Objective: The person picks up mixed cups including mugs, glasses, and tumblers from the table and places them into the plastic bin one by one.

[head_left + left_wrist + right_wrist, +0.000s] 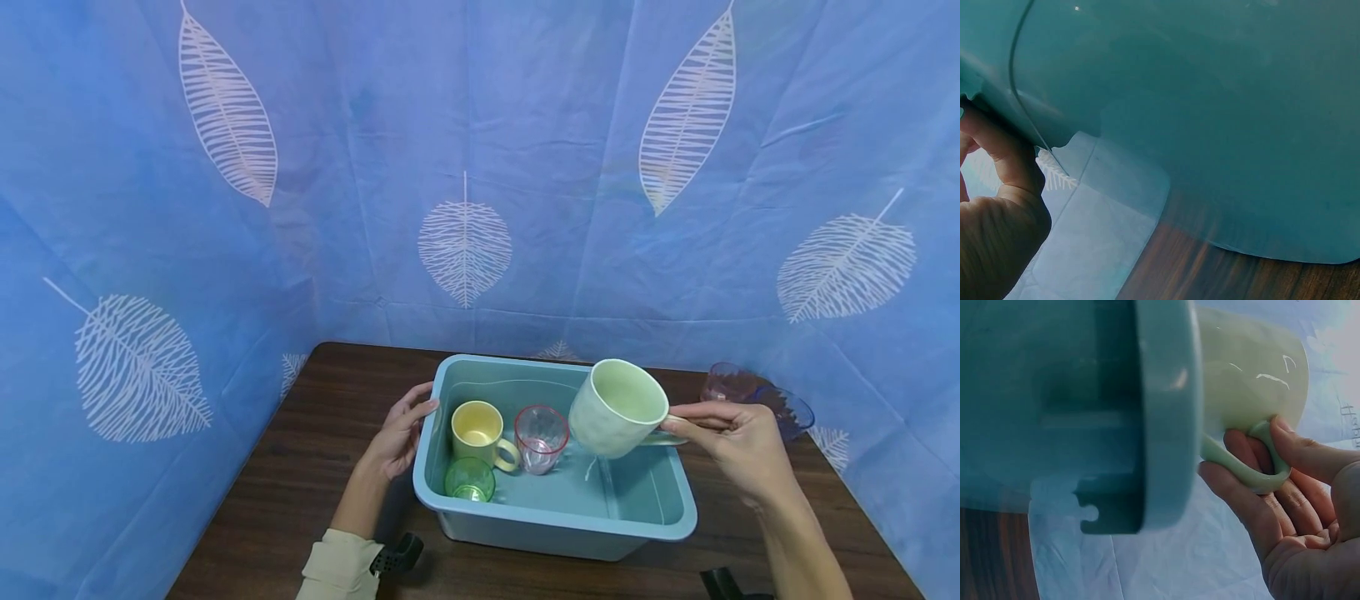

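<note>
My right hand point(750, 446) holds a pale green mug point(618, 408) by its handle, with the mug tilted above the right half of a blue plastic tub point(562, 533). In the right wrist view, thumb and fingers wrap the mug's handle point(1254, 478). At the tub's left end, my left hand point(401, 433) grips the rim, its thumb over the edge; the left wrist view shows only part of that hand point(1007, 206). Inside the tub stand a yellow mug point(477, 425), a green glass point(470, 481) and a clear red-rimmed glass point(540, 442).
The tub stands on a dark wooden table point(300, 500). Behind my right hand, at the table's back right, are a pink glass point(727, 382) and a blue-purple glass point(791, 414). A blue leaf-patterned cloth point(555, 208) hangs along the back and sides.
</note>
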{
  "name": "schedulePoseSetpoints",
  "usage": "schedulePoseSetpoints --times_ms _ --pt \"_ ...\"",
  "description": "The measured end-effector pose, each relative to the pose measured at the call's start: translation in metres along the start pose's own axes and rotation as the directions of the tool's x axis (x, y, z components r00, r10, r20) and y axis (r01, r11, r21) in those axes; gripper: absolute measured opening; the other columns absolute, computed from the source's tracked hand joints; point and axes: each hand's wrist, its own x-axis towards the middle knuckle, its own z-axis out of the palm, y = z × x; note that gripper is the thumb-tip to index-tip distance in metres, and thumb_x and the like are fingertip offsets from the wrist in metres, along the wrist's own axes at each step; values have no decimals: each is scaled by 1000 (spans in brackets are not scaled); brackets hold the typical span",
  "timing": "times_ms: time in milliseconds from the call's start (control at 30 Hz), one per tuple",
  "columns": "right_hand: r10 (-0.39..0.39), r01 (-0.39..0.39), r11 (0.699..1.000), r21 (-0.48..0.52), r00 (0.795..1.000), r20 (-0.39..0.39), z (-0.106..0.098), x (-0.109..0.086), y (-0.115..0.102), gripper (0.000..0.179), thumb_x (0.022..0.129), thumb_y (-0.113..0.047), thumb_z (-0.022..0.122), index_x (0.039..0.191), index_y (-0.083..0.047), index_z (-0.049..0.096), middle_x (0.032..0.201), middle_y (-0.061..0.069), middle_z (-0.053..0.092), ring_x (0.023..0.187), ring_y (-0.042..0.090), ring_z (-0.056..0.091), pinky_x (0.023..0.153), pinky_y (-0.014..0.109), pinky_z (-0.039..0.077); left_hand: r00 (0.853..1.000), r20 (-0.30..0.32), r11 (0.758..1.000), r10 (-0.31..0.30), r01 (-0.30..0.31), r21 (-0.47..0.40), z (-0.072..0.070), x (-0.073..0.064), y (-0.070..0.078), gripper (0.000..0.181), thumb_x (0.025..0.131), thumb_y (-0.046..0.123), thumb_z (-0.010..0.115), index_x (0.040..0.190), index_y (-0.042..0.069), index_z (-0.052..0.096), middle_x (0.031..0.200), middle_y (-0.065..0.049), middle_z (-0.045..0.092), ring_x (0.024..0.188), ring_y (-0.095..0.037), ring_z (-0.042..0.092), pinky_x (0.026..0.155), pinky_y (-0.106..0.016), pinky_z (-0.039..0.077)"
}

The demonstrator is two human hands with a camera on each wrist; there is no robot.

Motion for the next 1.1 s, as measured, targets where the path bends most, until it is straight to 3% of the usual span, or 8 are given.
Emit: schedulePoseSetpoints --times_ms 567,1100 --pt "-23 23 999 23 999 24 8 1 -5 19 87 1 80 103 12 76 85 -5 79 79 10 76 70 21 63 1000 7 1000 16 -16 1 1 -1 0 40 107 8 52 145 6 40 92 -2 72 74 -8 75 66 -21 63" --pt "-62 51 991 122 994 93 18 1 -4 17 87 7 77 101 16 74 85 -2 79 75 16 77 65 32 65 1000 2 1000 23 -23 21 0 -1 -1 38 108 9 51 144 6 42 96 -2 70 79 -9 75 69 -23 64"
